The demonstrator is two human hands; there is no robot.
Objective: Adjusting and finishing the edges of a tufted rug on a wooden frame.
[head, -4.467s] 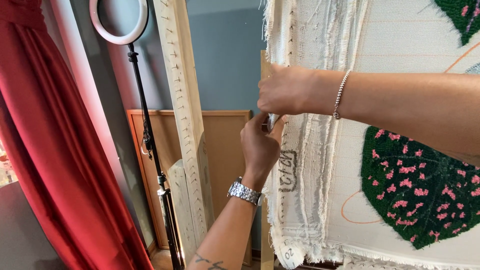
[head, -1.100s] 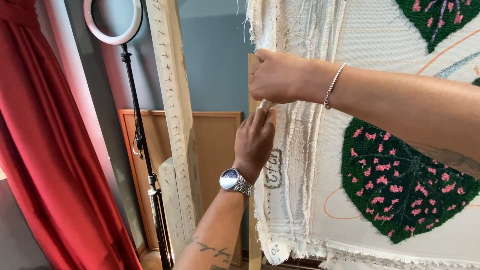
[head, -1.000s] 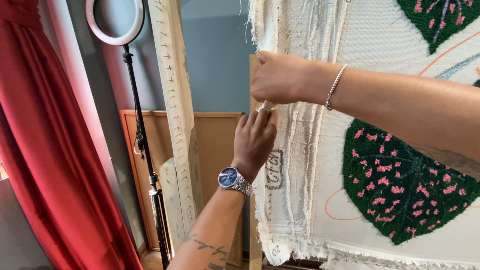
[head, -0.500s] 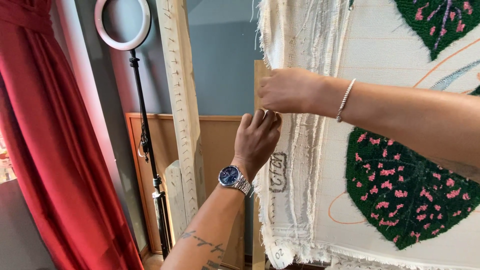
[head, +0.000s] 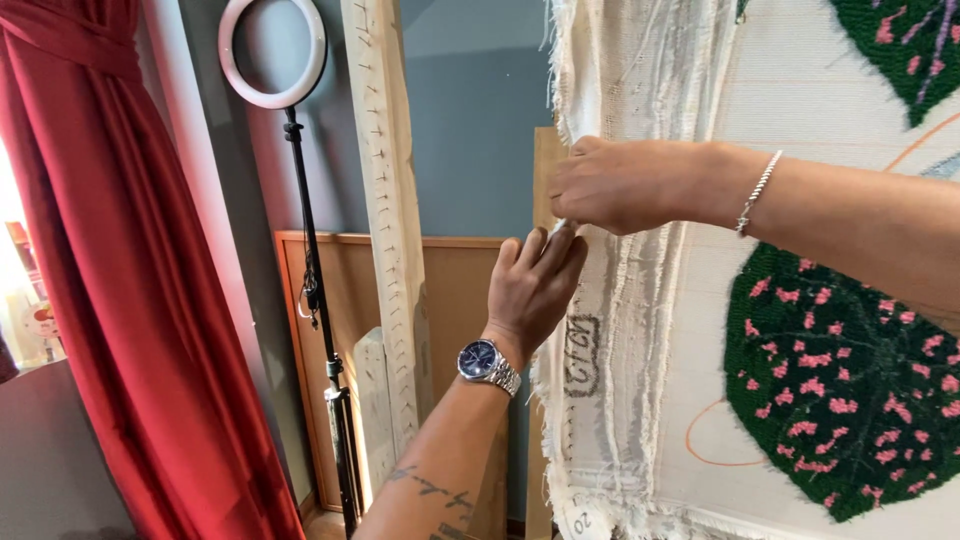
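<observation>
L hand (head: 535, 290) reached up w/ fingers pressed flat on the frayed edge of the cloth (head: 640, 330), which hung stretched upright on a wood frame (head: 546, 170), green-and-pink tufted leaf (head: 850, 380) to its right. R hand (head: 620, 185) sat just above, grip pinched together on the same edge; whether L's grip actually clamped anything I couldn't tell. Ring light (head: 272, 50) on stand & red curtain (head: 110, 270) stood well apart at left
</observation>
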